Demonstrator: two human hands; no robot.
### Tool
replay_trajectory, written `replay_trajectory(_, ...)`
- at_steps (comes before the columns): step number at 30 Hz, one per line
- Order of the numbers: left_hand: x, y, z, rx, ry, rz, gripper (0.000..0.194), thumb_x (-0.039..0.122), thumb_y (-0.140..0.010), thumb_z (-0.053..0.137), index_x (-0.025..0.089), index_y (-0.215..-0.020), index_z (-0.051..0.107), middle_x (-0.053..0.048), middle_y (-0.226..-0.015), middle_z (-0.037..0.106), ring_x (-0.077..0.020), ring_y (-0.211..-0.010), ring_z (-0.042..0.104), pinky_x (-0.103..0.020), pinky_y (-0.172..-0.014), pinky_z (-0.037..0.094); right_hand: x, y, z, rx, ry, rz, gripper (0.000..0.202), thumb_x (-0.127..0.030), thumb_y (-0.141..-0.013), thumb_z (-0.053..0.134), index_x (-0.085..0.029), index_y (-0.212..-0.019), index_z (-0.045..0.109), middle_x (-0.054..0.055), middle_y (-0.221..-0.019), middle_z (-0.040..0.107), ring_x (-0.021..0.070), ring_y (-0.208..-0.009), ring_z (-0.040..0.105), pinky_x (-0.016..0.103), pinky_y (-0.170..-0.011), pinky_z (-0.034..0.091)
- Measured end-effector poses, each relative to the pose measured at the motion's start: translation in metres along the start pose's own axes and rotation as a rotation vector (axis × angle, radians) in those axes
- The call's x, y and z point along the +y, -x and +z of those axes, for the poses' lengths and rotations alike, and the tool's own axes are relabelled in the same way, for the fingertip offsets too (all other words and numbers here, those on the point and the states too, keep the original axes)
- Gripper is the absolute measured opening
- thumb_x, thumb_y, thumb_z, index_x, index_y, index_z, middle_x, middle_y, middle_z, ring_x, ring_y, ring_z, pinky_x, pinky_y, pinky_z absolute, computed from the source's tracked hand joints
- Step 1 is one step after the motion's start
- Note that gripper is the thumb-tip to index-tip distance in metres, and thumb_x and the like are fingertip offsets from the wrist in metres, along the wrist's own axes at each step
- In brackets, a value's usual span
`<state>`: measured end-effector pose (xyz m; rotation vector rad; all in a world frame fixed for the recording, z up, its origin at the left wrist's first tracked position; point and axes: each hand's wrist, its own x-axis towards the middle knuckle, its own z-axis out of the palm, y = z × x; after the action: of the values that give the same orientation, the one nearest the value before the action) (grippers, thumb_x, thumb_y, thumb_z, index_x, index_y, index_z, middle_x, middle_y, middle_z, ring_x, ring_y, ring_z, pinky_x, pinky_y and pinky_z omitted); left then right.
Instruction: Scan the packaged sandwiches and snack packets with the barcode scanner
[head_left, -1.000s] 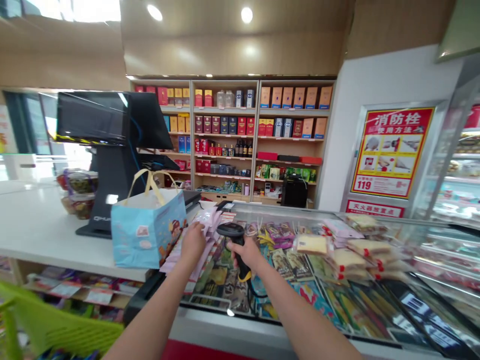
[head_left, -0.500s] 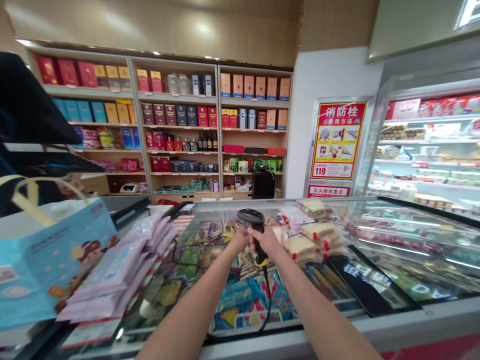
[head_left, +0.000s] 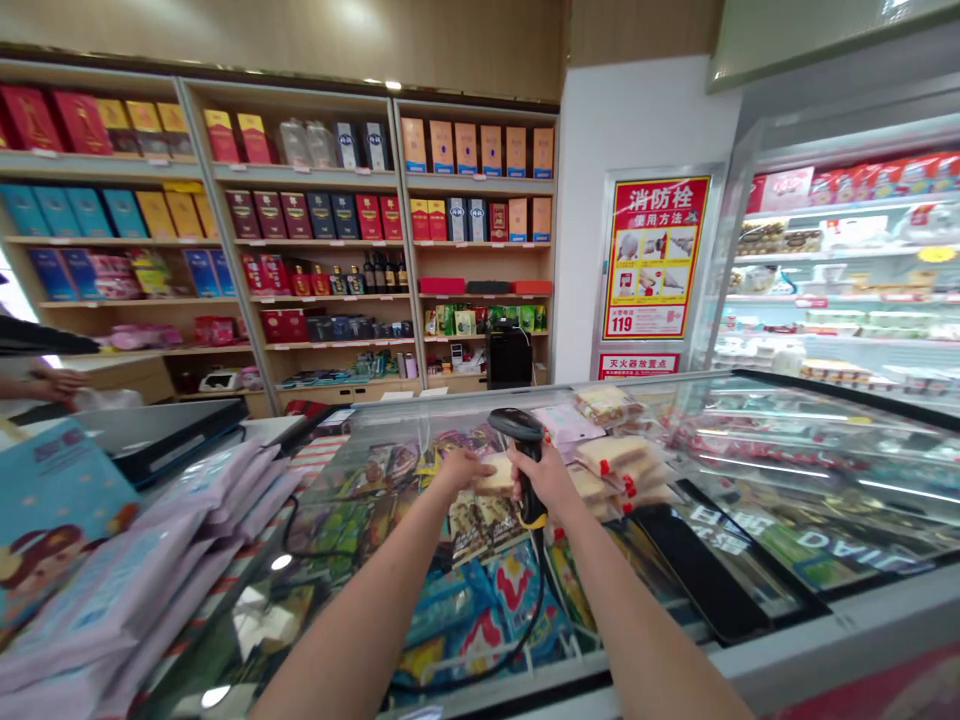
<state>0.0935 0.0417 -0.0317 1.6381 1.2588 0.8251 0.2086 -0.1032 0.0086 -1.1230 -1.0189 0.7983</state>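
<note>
Two hands: both out over the glass-topped freezer [head_left: 825,625], well in from its near edge.
Left hand [head_left: 459,470]: off the lilac packs [head_left: 146,560] it touched a second ago; fingers now at the left end of a bread pack [head_left: 495,480]. Can't tell if it's pinched.
Right hand [head_left: 551,482]: wrapped round the scanner [head_left: 517,425] grip, same as before.
Bread pack: mid-freezer, behind the scanner grip, left of the bread pile [head_left: 622,455].
Lilac packs: stacked along the freezer's left edge, beside the blue bag [head_left: 52,510].
Meaning: handling looks to have switched from lilac packs to bread, scanner close by.
</note>
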Motion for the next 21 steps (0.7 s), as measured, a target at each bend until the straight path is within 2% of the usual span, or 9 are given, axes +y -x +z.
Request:
replay_trajectory(2, 0.0, -0.002, 0.0, -0.052, -0.002, -0.058, 0.032, 0.031, -0.056, 0.083, 0.018, -0.074, 0.059, 0.005, -0.049, 0.048, -0.0139, -0.049, 0.05, -0.024, -0.047, 0.033, -0.002, 0.001, -0.003, 0.024, -0.021, 0.003, 0.037, -0.05, -0.064, 0.073, -0.02, -0.072, 0.052, -0.006, -0.048, 0.053, 0.0118, -0.034, 0.051, 0.026, -0.037, 0.046)
replay_trajectory(5, 0.001, -0.005, 0.002, -0.079, -0.016, -0.031, 0.033, 0.043, -0.064, 0.079, 0.017, -0.077, 0.063, 0.002, -0.053, 0.054, -0.0147, -0.053, 0.053, -0.023, -0.047, 0.034, -0.001, 0.0, -0.005, 0.061, -0.042, 0.018, 0.041, -0.051, -0.061, 0.075, -0.02, -0.073, 0.051, -0.007, -0.047, 0.052, 0.0115, -0.034, 0.05, 0.025, -0.036, 0.046)
replay_trajectory(8, -0.002, -0.009, 0.004, -0.141, 0.019, 0.004, 0.039, 0.042, -0.057, 0.084, 0.016, -0.079, 0.065, 0.0, -0.059, 0.062, -0.0167, -0.059, 0.058, -0.023, -0.048, 0.037, 0.002, 0.0, -0.006, 0.064, -0.036, 0.042, 0.04, -0.05, -0.064, 0.074, -0.019, -0.075, 0.052, -0.007, -0.048, 0.053, 0.0108, -0.035, 0.051, 0.024, -0.036, 0.047)
replay_trajectory(11, -0.006, -0.012, 0.002, -0.317, 0.163, -0.024, 0.041, 0.037, -0.048, 0.089, 0.014, -0.072, 0.064, -0.003, -0.062, 0.066, -0.0173, -0.06, 0.062, -0.024, -0.053, 0.044, 0.004, 0.0, -0.005, 0.067, -0.026, 0.04, 0.039, -0.05, -0.066, 0.072, -0.018, -0.079, 0.053, -0.007, -0.05, 0.054, 0.0102, -0.035, 0.051, 0.024, -0.037, 0.047)
replay_trajectory(14, -0.01, -0.012, -0.003, -0.527, 0.359, -0.094, 0.039, 0.03, -0.047, 0.09, 0.012, -0.071, 0.064, -0.007, -0.066, 0.07, -0.0193, -0.065, 0.066, -0.029, -0.064, 0.052, 0.004, 0.001, -0.004, 0.071, -0.01, 0.045, 0.042, -0.051, -0.065, 0.073, -0.018, -0.082, 0.054, -0.007, -0.05, 0.055, 0.0103, -0.035, 0.051, 0.024, -0.037, 0.047)
replay_trajectory(16, -0.01, -0.011, -0.009, -0.606, 0.429, -0.121, 0.037, 0.025, -0.047, 0.089, 0.011, -0.072, 0.065, -0.008, -0.068, 0.071, -0.0202, -0.068, 0.068, -0.03, -0.068, 0.053, 0.003, 0.002, -0.003, 0.068, 0.004, 0.055, 0.043, -0.052, -0.063, 0.074, -0.018, -0.081, 0.054, -0.006, -0.05, 0.055, 0.0103, -0.036, 0.051, 0.024, -0.037, 0.047)
replay_trajectory(19, -0.007, -0.013, -0.021, -0.58, 0.489, -0.123, 0.032, 0.021, -0.051, 0.086, 0.012, -0.072, 0.064, -0.007, -0.066, 0.07, -0.019, -0.062, 0.066, -0.03, -0.063, 0.054, 0.003, 0.003, -0.003, 0.052, 0.015, 0.054, 0.042, -0.054, -0.064, 0.073, -0.018, -0.075, 0.053, -0.006, -0.048, 0.054, 0.0102, -0.036, 0.051, 0.023, -0.037, 0.046)
replay_trajectory(21, -0.004, -0.016, -0.028, -0.433, 0.563, -0.113, 0.025, 0.019, -0.055, 0.081, 0.013, -0.068, 0.061, -0.006, -0.061, 0.067, -0.0171, -0.055, 0.063, -0.029, -0.057, 0.052, 0.003, 0.004, -0.002, 0.032, 0.022, 0.047, 0.042, -0.054, -0.064, 0.073, -0.019, -0.071, 0.052, -0.005, -0.046, 0.052, 0.0104, -0.035, 0.05, 0.023, -0.038, 0.046)
